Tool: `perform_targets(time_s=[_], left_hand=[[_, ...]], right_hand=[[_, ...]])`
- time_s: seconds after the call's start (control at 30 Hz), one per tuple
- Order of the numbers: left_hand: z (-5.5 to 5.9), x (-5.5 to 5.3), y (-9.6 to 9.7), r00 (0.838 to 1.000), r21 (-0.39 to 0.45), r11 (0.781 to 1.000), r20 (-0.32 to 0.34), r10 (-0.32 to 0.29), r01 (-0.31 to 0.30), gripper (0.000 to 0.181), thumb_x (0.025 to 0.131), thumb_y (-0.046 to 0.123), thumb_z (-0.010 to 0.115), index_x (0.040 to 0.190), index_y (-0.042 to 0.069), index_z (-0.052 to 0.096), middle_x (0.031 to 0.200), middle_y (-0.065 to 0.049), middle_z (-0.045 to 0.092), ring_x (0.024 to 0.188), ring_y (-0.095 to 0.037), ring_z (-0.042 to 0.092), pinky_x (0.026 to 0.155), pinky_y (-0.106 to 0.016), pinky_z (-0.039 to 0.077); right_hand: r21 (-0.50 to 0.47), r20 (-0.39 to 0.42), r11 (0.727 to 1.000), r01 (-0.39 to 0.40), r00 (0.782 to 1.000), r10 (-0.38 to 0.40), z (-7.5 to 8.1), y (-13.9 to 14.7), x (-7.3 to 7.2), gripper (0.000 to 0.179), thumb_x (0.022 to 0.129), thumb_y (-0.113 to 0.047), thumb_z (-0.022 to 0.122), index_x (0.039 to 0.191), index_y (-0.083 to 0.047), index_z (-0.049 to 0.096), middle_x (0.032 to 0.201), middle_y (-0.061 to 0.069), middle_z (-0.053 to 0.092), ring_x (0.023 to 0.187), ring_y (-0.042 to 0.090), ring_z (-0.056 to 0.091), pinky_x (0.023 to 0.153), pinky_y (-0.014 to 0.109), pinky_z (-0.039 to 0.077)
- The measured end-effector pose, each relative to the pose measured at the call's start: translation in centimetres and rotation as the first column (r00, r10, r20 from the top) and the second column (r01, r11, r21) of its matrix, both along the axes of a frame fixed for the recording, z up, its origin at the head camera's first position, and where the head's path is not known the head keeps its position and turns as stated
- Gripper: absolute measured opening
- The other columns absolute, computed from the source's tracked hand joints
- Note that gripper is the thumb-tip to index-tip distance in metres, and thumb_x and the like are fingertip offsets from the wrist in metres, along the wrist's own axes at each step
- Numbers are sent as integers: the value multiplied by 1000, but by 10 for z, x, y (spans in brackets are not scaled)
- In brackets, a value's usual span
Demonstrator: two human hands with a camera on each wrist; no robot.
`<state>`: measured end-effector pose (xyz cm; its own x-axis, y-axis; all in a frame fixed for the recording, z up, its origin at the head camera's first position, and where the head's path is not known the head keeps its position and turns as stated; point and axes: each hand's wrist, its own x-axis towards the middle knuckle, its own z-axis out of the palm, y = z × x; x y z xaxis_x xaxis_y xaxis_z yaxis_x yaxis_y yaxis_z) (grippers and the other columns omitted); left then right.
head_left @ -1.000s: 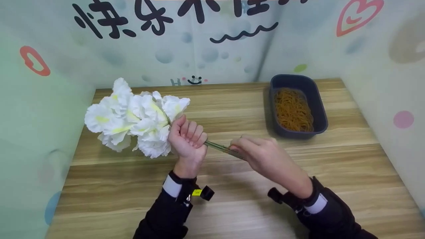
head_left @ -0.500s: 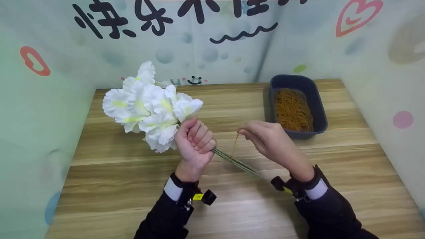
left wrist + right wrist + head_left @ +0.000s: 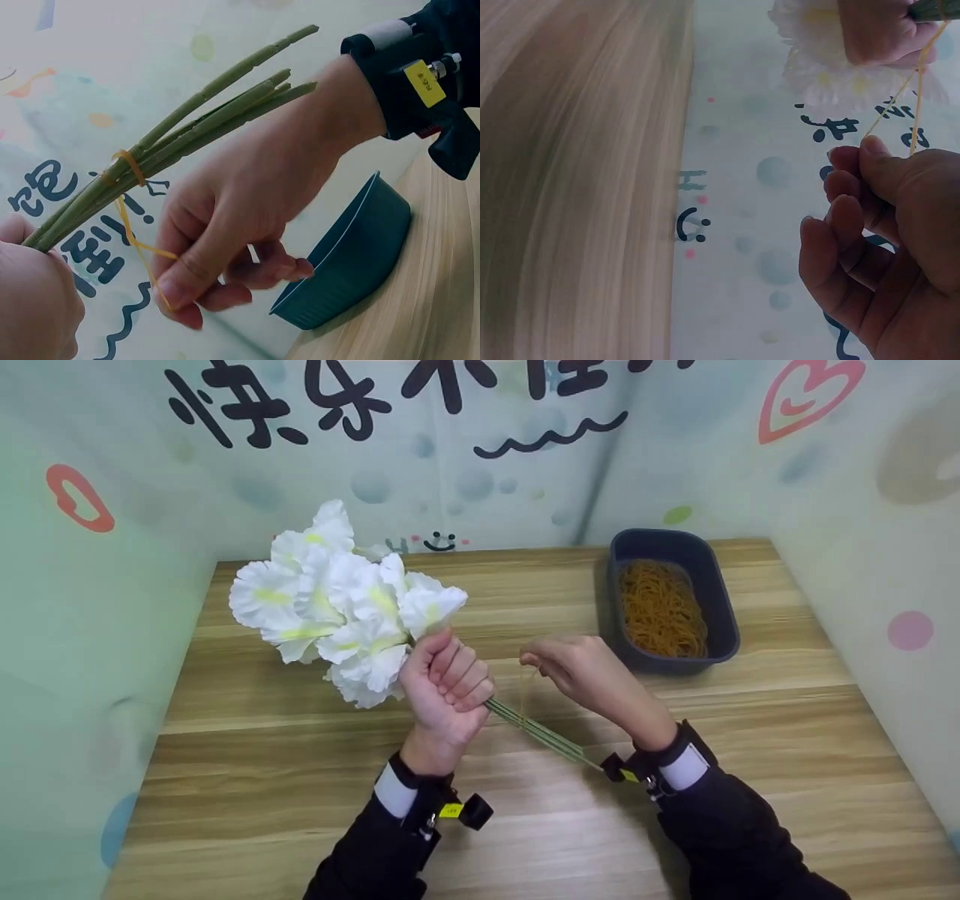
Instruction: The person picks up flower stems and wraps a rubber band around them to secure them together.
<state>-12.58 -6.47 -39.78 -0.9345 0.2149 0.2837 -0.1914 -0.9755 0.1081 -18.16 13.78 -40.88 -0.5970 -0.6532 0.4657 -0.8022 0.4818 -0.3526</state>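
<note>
A bunch of white artificial flowers (image 3: 330, 600) with yellow-tinged centres leans to the left in the head view. My left hand (image 3: 448, 701) grips its green stems (image 3: 195, 120) just below the blooms, and the cut ends stick out to the lower right. Around the stems runs a yellow-brown rubber band (image 3: 129, 169), wrapped partway between fist and stem ends. A loop of it stretches away to my right hand (image 3: 589, 679), which pinches it between thumb and forefinger, seen close in the right wrist view. The other fingers of that hand are loosely bent.
At the back right of the wooden table (image 3: 300, 810) stands a dark blue plastic tub (image 3: 718, 607) with a heap of rubber bands (image 3: 664, 611) inside. Printed fabric walls (image 3: 480, 495) close off the back and both sides.
My right hand went from the stems up above them, drawing the rubber band out, then shifted slightly left. The flowers and my left hand moved a little to the right, the blooms rising.
</note>
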Motion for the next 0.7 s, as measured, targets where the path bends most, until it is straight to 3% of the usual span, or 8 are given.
perform_targets(time_s=[0.23,0.47,0.6,0.7], left_hand=[[1,-1,-5,1000,95,995,0,-7,7,51,95,14,55,58,20,20,49,9,18,40,-6,14,35,-19,14],[3,-2,-10,1000,120,992,0,27,-27,51,95,15,54,57,20,20,48,8,19,39,-6,14,35,-20,14],[3,-3,-11,999,158,987,-4,32,-31,51,95,15,53,57,20,20,47,8,18,39,-7,15,35,-20,14],[2,-4,-13,999,174,984,-8,33,-32,50,95,15,52,57,20,20,48,8,18,40,-7,14,36,-20,14]], right_hand=[[23,39,997,-71,997,70,-11,-9,2,15,102,-19,61,96,-10,71,74,-2,67,64,10,62,58,27,53],[119,121,983,-143,984,128,-22,-24,15,11,100,-14,64,102,-10,74,89,0,73,76,11,69,70,25,57],[166,112,973,-158,984,141,-23,-35,29,7,97,-10,66,94,-11,72,81,0,70,67,12,65,61,21,53],[111,130,973,-202,974,188,-24,-42,43,6,98,-12,66,92,-10,69,76,0,67,61,9,60,54,15,48]])
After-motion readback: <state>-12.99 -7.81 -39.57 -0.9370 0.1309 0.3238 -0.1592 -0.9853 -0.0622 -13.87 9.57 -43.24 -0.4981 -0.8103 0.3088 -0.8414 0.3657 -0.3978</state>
